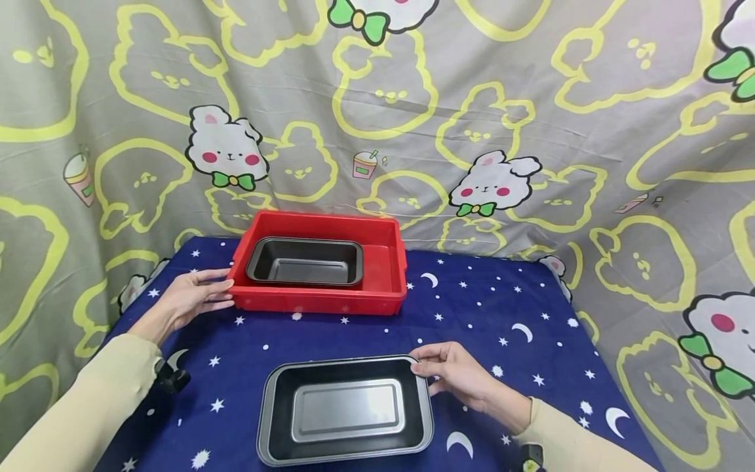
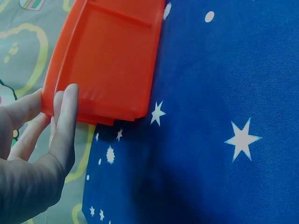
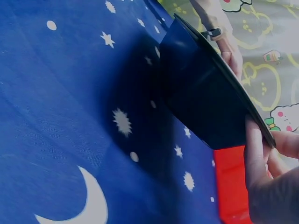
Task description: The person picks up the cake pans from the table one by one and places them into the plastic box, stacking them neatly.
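A red plastic tray (image 1: 318, 301) stands at the back of the table, with a smaller dark loaf pan (image 1: 303, 242) inside its left part. My left hand (image 1: 191, 298) grips the tray's left end, fingers at the rim and outer wall; in the left wrist view the hand (image 2: 42, 149) touches the tray's corner (image 2: 112, 70). My right hand (image 1: 463, 377) pinches the far right corner of a larger dark loaf pan (image 1: 348, 410) in front. The right wrist view shows this pan (image 3: 205, 98) tilted above the cloth, thumb and fingers of the right hand (image 3: 275, 172) on its rim.
A dark blue cloth (image 1: 501, 308) with white stars and moons covers the table. Behind it and at the sides hangs a grey curtain (image 1: 401, 151) with cartoon animals. The tray stands close to the rear curtain.
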Motion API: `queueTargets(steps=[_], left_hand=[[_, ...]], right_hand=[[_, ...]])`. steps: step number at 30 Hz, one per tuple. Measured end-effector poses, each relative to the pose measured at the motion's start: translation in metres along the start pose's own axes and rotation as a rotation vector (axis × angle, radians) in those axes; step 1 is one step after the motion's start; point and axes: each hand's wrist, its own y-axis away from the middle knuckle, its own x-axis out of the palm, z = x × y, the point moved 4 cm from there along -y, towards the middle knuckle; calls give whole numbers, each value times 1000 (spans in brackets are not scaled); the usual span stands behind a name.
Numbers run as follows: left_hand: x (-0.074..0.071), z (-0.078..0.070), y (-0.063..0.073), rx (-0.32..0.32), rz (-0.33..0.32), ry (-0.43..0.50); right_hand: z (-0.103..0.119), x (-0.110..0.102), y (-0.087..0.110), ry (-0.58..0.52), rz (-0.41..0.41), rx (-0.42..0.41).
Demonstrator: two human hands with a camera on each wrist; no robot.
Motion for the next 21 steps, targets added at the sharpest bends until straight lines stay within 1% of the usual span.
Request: queueTargets(steps=[12, 21], left_hand=[[1, 0, 1, 5, -1, -25], [2, -1, 1, 5, -2, -29]], right_hand=[[31, -13, -5, 19, -38, -55], [52, -20, -11, 17, -41, -110]])
